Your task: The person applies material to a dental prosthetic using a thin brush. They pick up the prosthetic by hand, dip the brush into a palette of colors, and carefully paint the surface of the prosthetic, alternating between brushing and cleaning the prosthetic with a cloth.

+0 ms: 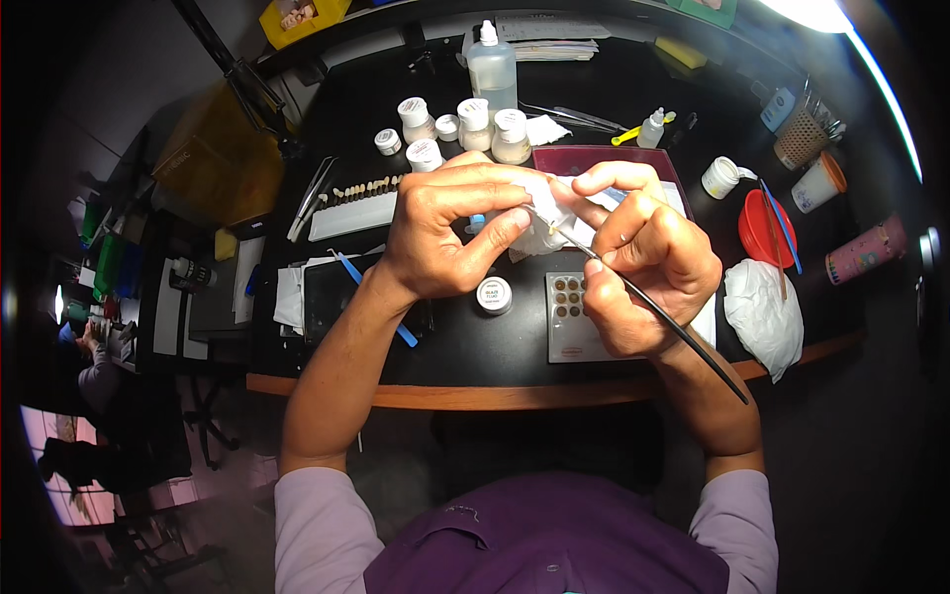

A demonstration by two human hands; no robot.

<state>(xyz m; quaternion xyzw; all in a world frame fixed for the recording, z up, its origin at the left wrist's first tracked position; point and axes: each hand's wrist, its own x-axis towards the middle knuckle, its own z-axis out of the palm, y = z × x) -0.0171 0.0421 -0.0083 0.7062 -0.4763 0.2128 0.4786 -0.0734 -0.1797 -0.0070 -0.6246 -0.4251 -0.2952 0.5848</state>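
My left hand (pixel 445 223) is raised over the bench, thumb and fingers pinched on a crumpled white tissue (pixel 542 198). A small pale piece seems to sit at its fingertips, too small to name. My right hand (pixel 653 262) holds a thin brush (pixel 683 335) with a long black handle like a pen. The brush tip meets the pale piece between the two hands. Below them lie a white-lidded jar (pixel 494 295) and a grey palette (pixel 582 344) with brown round wells, partly hidden by my right hand.
Behind my hands stand several white-lidded powder jars (pixel 475 119) and a clear bottle (pixel 493 71). Tooth shade tabs (pixel 366 188) lie left, near blue tweezers (pixel 404 332). On the right are a red bowl (pixel 764 233), a white crumpled bag (pixel 762 312) and a pink cylinder (pixel 867 249).
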